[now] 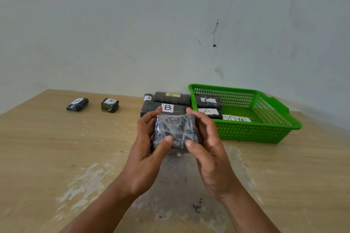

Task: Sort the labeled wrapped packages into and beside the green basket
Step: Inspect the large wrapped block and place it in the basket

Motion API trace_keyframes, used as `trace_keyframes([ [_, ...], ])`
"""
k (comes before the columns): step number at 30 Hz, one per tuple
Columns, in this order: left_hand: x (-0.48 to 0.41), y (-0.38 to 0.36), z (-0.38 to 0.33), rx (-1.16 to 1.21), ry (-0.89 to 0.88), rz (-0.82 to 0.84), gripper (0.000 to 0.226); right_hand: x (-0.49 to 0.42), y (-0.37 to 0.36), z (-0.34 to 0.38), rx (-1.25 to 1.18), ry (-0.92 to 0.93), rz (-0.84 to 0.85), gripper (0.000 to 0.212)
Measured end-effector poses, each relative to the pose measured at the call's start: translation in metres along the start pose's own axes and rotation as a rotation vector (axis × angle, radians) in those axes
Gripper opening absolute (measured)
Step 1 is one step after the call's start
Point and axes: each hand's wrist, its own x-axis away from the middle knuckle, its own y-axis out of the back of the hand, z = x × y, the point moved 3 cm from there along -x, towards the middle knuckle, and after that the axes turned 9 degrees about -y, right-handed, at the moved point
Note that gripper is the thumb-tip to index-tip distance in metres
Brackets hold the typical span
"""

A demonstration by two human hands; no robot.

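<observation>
Both my hands grasp one dark wrapped package over the middle of the tabletop. My left hand curls round its left side and my right hand round its right, with both thumbs pressed on the near face. Toward the far edge, the green basket holds a C package and, in front of it, a basket A package. Just beside the basket's left wall lie a large B package, a long A package behind it, and a narrow A package. Near the far left corner sit a small B package and a squarish A package, apart from each other.
</observation>
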Motion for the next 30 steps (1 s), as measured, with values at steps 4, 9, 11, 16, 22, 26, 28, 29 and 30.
trace_keyframes([
  [4,0.0,0.0,0.004,-0.069,-0.013,-0.041,0.053,0.001,-0.004,-0.002,0.004,0.014,-0.007,0.063],
  [9,0.001,-0.002,0.0,-0.005,-0.017,-0.069,0.045,0.002,-0.001,-0.001,-0.001,0.049,-0.043,0.058],
  [11,0.001,-0.001,-0.001,0.03,0.011,-0.119,0.039,0.003,-0.003,-0.003,0.046,0.076,-0.04,0.057],
  [16,0.001,0.0,0.002,-0.051,-0.04,-0.174,0.034,0.001,0.0,-0.007,-0.026,0.066,-0.073,0.038],
  [22,0.003,0.002,0.008,-0.159,-0.133,-0.187,0.034,0.0,0.004,-0.008,-0.055,-0.042,-0.131,0.053],
  [26,0.002,0.004,0.015,-0.213,-0.183,-0.186,0.034,-0.002,0.006,-0.008,-0.039,-0.168,-0.134,0.053],
  [28,0.001,0.005,0.017,-0.25,-0.215,-0.165,0.036,-0.003,0.004,-0.008,-0.097,-0.219,-0.13,0.048],
  [29,0.001,0.005,0.017,-0.272,-0.239,-0.145,0.036,-0.004,0.004,-0.008,-0.113,-0.231,-0.145,0.045],
  [30,0.0,0.005,0.017,-0.304,-0.258,-0.119,0.036,-0.004,0.005,-0.008,-0.116,-0.233,-0.167,0.042],
])
